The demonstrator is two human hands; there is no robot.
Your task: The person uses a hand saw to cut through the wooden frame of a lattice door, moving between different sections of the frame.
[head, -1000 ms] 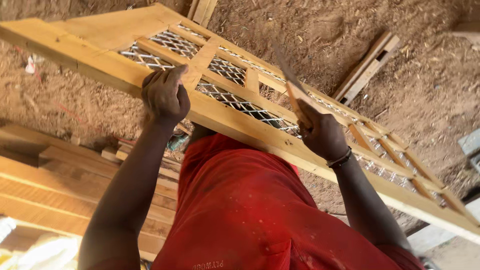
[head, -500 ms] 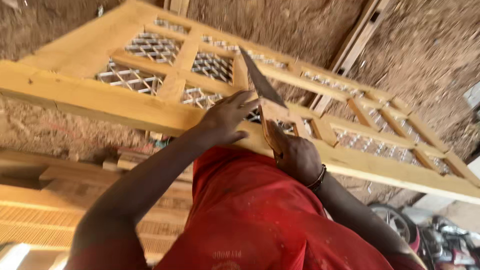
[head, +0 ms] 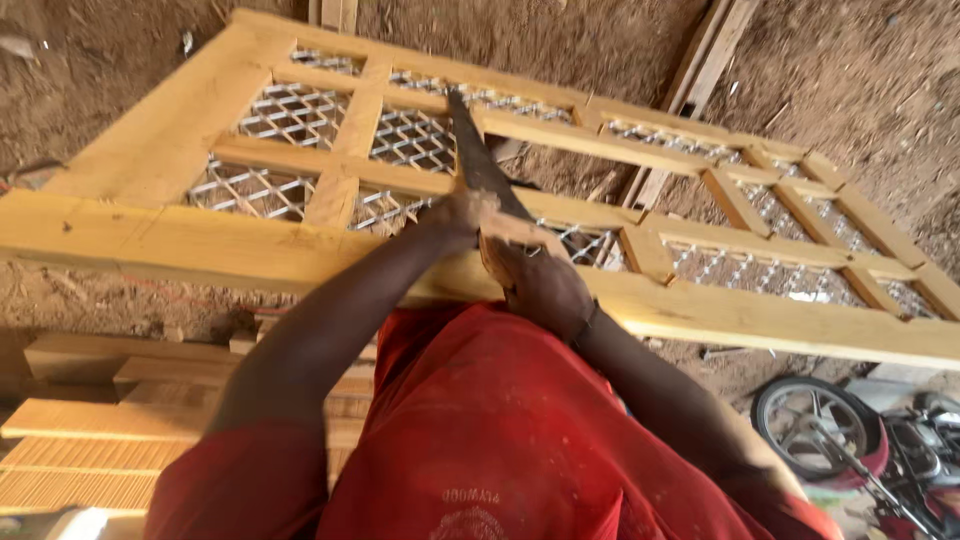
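Observation:
A large pale wooden frame with metal mesh panels stretches across the view. My right hand grips the wooden handle of a hand saw, whose dark blade points away over the frame's crossbars. My left hand rests on the saw near where blade meets handle, fingers curled around it. Both hands sit at the frame's thick near rail. My red shirt fills the bottom of the view.
Stacked wooden planks lie at the lower left. A motorbike wheel and red bike body show at the lower right. Loose timber pieces lie on the dirt ground beyond the frame.
My left hand has moved from the frame's rail to the saw beside my right hand. The saw blade now points further up over the frame, and the view has shifted.

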